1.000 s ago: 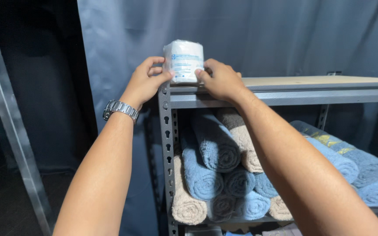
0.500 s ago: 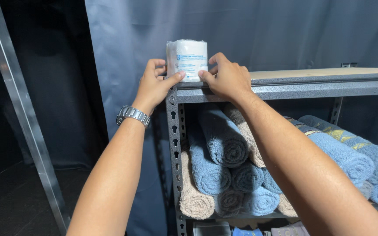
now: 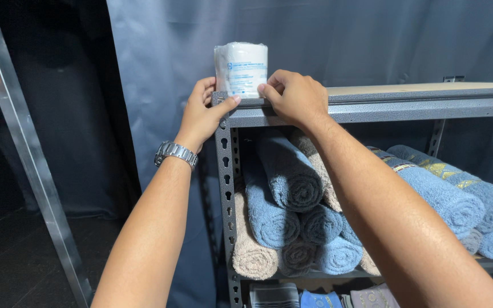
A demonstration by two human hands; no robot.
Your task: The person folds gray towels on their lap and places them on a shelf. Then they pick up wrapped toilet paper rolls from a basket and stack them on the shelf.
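A wrapped white roll (image 3: 241,68) with a blue-printed label stood upright at the left front corner of the top shelf (image 3: 417,97) of a grey metal rack, right above the perforated corner post (image 3: 224,188); the left hand (image 3: 201,114), a steel watch (image 3: 176,154) on its wrist, cupped the roll's lower left side, thumb pressed against the base of the wrap and fingers curled round behind; the right hand (image 3: 295,98) met it from the other side, thumb and forefinger pinching the lower right edge, the remaining fingers bent and resting on the shelf rim; both forearms reached up from below; under the shelf lay rolled towels (image 3: 286,211), blue and beige, stacked on their sides, with more blue ones (image 3: 446,197) further right; a grey curtain (image 3: 343,40) hung behind the rack; a slanted metal bar (image 3: 18,148) stood well to the left.
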